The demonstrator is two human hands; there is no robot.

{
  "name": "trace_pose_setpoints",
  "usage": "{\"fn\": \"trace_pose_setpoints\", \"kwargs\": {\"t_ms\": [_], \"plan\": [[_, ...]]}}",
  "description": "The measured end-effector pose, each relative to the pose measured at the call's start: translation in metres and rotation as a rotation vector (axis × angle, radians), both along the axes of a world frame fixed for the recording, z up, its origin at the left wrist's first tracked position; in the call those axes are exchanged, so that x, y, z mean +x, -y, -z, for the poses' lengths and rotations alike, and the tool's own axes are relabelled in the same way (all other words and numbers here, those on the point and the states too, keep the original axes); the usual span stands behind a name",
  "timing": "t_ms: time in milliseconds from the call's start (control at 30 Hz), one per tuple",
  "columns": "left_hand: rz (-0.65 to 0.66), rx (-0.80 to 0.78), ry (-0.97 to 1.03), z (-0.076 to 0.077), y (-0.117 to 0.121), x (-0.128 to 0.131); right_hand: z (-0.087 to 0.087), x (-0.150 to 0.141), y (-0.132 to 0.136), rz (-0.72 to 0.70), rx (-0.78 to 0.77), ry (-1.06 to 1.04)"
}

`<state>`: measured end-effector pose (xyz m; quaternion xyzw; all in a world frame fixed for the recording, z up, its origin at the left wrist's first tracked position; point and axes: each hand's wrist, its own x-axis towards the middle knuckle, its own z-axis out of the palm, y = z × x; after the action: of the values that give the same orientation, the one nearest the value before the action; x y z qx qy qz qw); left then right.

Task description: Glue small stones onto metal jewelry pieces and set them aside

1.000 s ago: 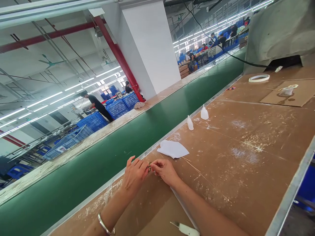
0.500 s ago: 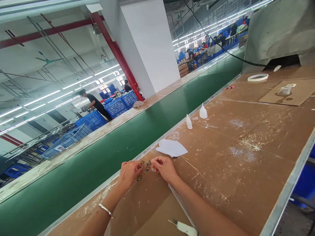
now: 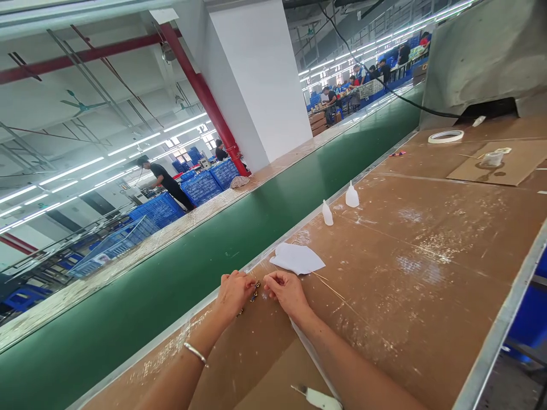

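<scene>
My left hand [image 3: 233,293] and my right hand [image 3: 285,292] rest close together on the brown cardboard-covered table [image 3: 427,250], near the edge beside the green conveyor belt [image 3: 239,239]. Several small dark and brass-coloured parts [image 3: 255,293] lie on the table between my fingertips. Both hands have their fingers curled over these parts, touching them; the fingers hide whether either hand pinches one. A silver bracelet [image 3: 195,353] circles my left wrist.
A white cloth [image 3: 297,259] lies just beyond my hands. Two small white squeeze bottles [image 3: 327,213] [image 3: 352,196] stand farther along the belt edge. A tape roll [image 3: 446,136] and a cardboard sheet [image 3: 504,162] lie at the back. A white-handled tool [image 3: 318,397] lies near me. People work in the distance.
A second ago both hands held the parts pinched together. Half a second ago the parts lay spread on the table between the hands. Now the hands have closed in on them again.
</scene>
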<state>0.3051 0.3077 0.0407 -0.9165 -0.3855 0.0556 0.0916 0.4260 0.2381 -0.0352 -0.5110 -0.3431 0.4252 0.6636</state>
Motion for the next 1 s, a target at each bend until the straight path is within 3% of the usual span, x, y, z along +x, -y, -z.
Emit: {"fn": "trace_pose_setpoints", "kwargs": {"t_ms": [400, 667, 800, 1000], "plan": [[0.094, 0.135, 0.039, 0.016, -0.010, 0.012, -0.006, 0.001, 0.002, 0.016, -0.021, 0.006], [0.215, 0.221, 0.088, 0.001, 0.009, 0.012, -0.001, 0.002, -0.002, 0.010, -0.042, 0.013], [0.343, 0.319, 0.122, -0.001, 0.015, 0.013, 0.000, 0.002, -0.002, 0.006, -0.040, 0.034], [0.395, 0.377, 0.137, -0.001, 0.016, 0.010, 0.001, 0.001, -0.002, 0.013, -0.035, 0.061]]}}
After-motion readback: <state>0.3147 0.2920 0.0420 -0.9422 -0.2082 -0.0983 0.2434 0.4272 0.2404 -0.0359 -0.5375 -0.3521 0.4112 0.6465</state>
